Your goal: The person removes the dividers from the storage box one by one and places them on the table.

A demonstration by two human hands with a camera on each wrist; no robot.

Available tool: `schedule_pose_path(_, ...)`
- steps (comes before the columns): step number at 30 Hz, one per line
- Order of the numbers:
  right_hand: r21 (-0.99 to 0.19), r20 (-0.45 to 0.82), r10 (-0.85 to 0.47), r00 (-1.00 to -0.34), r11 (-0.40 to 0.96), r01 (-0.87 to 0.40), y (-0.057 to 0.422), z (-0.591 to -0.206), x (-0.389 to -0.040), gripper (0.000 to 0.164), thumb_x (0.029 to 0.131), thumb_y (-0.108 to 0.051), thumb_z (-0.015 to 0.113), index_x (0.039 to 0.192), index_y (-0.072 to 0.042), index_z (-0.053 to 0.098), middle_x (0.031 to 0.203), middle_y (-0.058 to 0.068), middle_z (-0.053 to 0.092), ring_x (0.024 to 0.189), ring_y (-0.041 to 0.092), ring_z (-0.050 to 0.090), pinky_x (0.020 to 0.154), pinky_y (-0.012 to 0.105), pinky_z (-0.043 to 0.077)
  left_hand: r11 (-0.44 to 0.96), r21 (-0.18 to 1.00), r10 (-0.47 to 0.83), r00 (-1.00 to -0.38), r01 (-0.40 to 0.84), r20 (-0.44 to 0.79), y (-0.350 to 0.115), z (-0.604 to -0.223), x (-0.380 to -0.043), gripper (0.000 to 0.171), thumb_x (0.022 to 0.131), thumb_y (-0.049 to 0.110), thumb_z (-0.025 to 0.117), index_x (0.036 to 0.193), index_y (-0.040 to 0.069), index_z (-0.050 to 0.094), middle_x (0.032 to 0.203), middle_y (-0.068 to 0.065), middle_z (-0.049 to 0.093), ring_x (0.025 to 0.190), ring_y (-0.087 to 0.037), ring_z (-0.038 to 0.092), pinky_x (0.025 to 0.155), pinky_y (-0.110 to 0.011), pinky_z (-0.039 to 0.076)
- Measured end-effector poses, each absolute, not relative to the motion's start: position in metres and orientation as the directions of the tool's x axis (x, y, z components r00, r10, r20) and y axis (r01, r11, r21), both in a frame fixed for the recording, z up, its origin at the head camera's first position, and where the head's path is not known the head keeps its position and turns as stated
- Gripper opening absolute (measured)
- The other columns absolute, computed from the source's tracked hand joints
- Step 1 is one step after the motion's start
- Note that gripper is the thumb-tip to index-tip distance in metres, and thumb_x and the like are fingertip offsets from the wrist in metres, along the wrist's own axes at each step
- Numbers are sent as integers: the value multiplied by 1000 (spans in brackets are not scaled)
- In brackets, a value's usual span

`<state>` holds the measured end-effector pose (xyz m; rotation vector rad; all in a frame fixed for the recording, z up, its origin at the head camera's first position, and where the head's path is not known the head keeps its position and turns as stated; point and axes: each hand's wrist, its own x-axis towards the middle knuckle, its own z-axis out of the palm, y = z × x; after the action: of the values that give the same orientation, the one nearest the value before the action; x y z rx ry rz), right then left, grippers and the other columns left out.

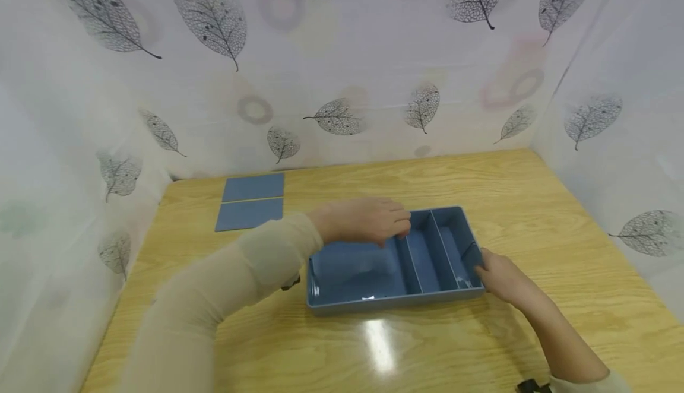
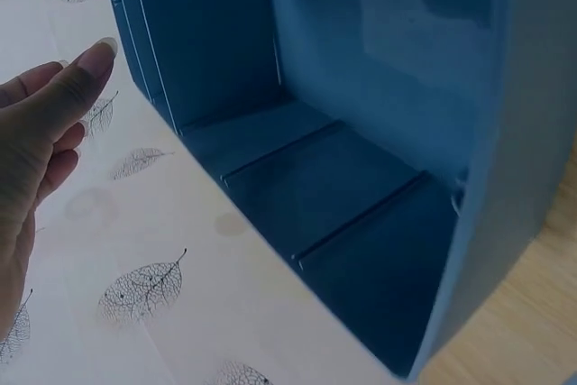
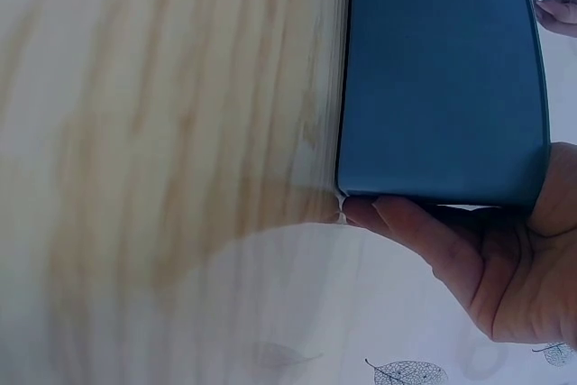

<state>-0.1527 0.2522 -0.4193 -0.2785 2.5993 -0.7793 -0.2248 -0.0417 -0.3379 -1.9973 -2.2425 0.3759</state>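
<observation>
A blue divided box stands on the wooden table, with one large compartment at its left and two narrow ones at its right. My right hand grips the box's right end, its thumb over the rim. From the right wrist view, the fingers lie against the end wall near the table. Over the box's far side hovers my left hand, fingers loosely bent and nothing visible between them. In the left wrist view this left hand is apart from the rim, and several slim ridges line the box's inner wall.
Two flat blue panels lie side by side at the table's back left. A pale curtain printed with leaves encloses the wooden table at the back and both sides.
</observation>
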Motion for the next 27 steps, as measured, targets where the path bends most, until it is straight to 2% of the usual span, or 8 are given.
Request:
schedule_pose_path(3,-564,-332,-301,-894,823,-67,252,-420,-154,44,95,-2,39,129,24,29,104,35,57,76,26,63,61,36,52,97,-258,991,-117,961,-63,-36,-340,-226,38,81,34,70,109,11,56,109,0,56,105,-14,53,98,-26,41)
schedule_pose_path(8,-566,-335,-299,-893,822,-63,253,-421,-154,44,95,-2,40,129,24,29,105,35,57,77,27,63,61,36,53,62,-238,997,-73,969,-38,-25,-342,-226,35,82,30,71,107,12,56,104,1,54,98,-13,52,92,-25,42)
schedule_pose_path(20,-548,-318,-289,-903,833,-73,253,-418,-154,41,94,-2,41,124,25,34,95,30,60,71,23,62,58,34,51,26,-226,987,-61,974,-151,-7,-357,-225,35,88,31,65,116,12,56,110,2,55,103,-12,52,92,-22,42)
schedule_pose_path(27,-550,-307,-290,-906,831,-80,253,-419,-153,37,94,-2,41,121,23,37,84,19,60,65,19,58,55,31,47,-14,-254,990,-22,967,-137,0,-369,-227,34,89,35,63,115,14,56,112,3,56,104,-11,51,91,-23,42)
